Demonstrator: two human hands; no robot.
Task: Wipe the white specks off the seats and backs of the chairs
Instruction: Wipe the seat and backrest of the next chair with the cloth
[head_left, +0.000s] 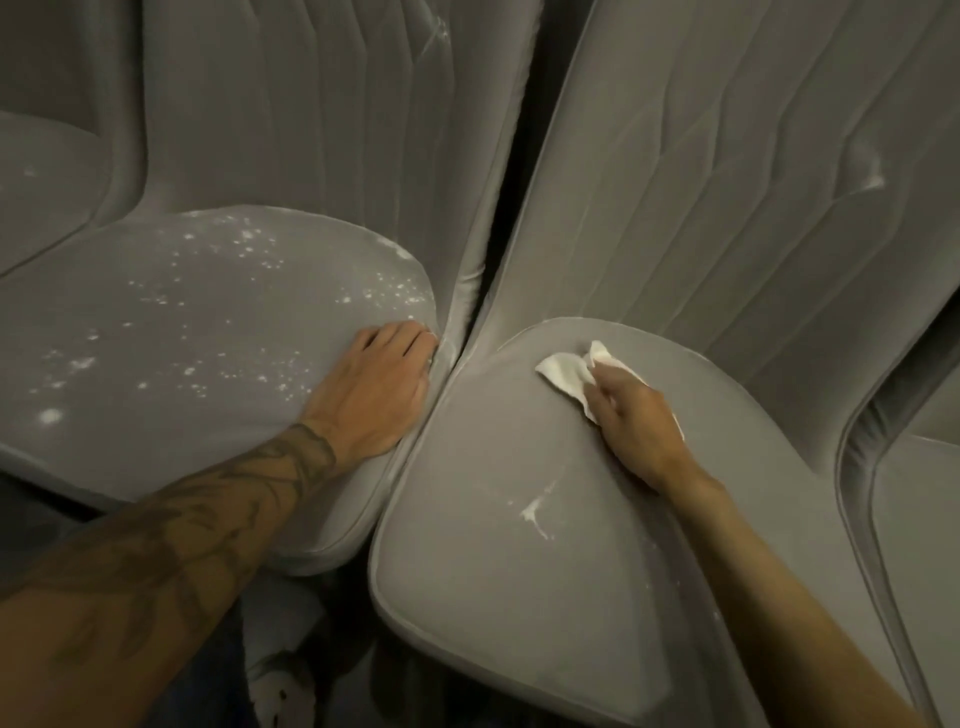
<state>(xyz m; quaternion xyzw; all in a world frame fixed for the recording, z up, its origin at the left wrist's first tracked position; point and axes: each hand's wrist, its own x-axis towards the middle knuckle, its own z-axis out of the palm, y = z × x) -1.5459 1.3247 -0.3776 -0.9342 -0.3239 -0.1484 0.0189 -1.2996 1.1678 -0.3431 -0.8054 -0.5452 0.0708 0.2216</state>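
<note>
Head view looks down on two grey padded chairs standing side by side, their seats meeting at the near edge. The left chair (311, 130) has a ribbed back and a rounded seat. The right chair (727, 182) has the same ribbed back, and its seat reaches closer to me.

My left hand (374, 395) lies palm down on the right edge of the left seat. Its fingers (395, 338) are straight and a little apart, with the tips at the gap between the chairs, holding nothing. My right hand (634, 421) rests on the rear of the right seat, its fingers curled and clamped on a white cloth (563, 371). The cloth lies against the fabric and sticks out past my knuckles to the left.

A white patch (872, 179) marks the right chair's back at the far right, and a white smear (532, 512) sits near the middle of its seat. White specks (249, 249) are scattered over most of the left seat, thickest toward its rear and right edge.
</note>
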